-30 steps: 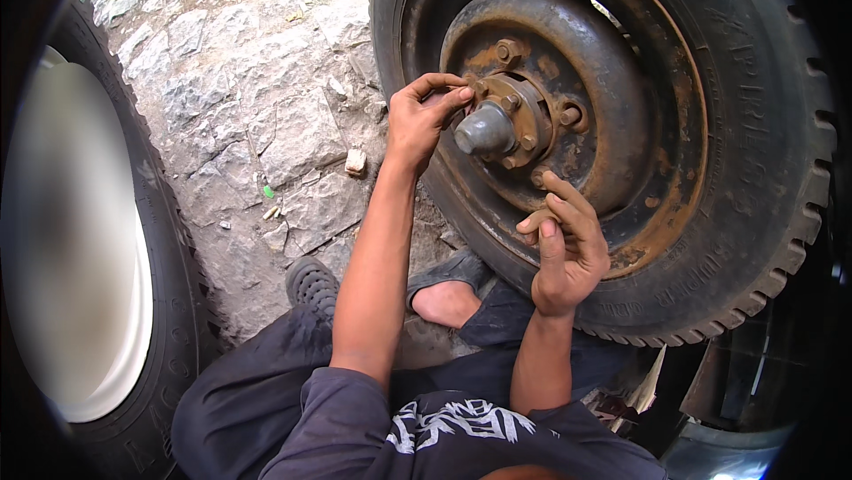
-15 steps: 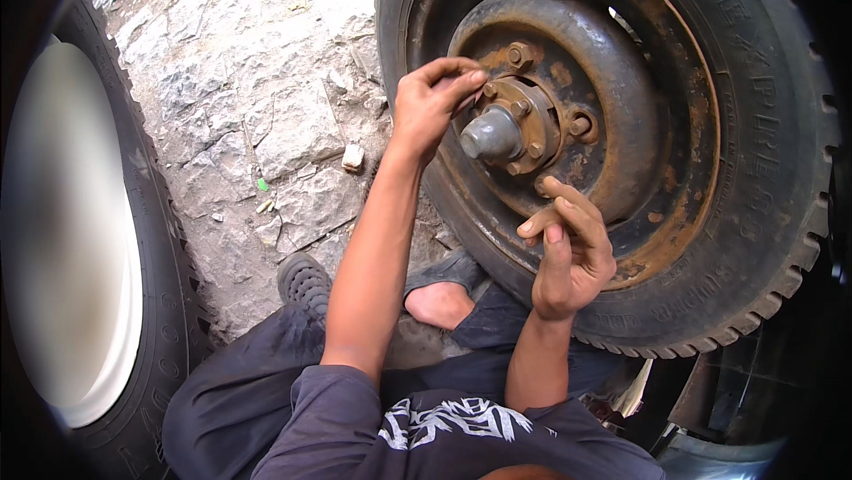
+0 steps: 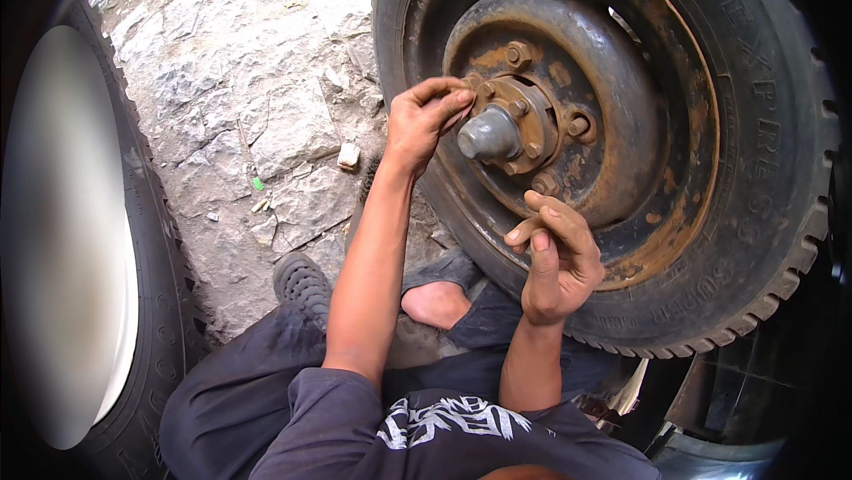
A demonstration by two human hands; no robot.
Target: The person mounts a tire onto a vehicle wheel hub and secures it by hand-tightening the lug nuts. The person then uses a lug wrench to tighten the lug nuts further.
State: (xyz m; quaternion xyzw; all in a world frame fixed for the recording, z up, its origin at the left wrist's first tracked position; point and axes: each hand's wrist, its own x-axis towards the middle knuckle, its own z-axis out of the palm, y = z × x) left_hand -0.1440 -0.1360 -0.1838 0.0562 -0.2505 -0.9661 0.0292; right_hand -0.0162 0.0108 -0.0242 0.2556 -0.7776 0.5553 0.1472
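A mounted wheel with a black rubber tire (image 3: 745, 152) and a rusty steel rim (image 3: 661, 254) fills the right side. At its centre, a grey hub cap (image 3: 490, 134) juts out from a rusty bolted hub flange (image 3: 540, 116). My left hand (image 3: 424, 121) is at the flange's left edge, thumb and forefinger pinched together. Whatever lies between those fingertips is hidden. Below the hub, my right hand (image 3: 564, 263) is held in front of the rim with nothing in it, its fingers loosely bent and apart. Rusty wheel nuts (image 3: 517, 56) ring the hub.
Another wheel, with a pale rim (image 3: 67, 232) and black tire (image 3: 151, 302), stands at the far left. Between the wheels lies rough stone ground (image 3: 248, 107) with a small whitish block (image 3: 349, 157) and a green scrap (image 3: 258, 184). Dark metal parts sit at lower right.
My left hand's pinched fingertips have shifted slightly left and toward me along the hub flange. My right hand has moved a little left and nearer to me.
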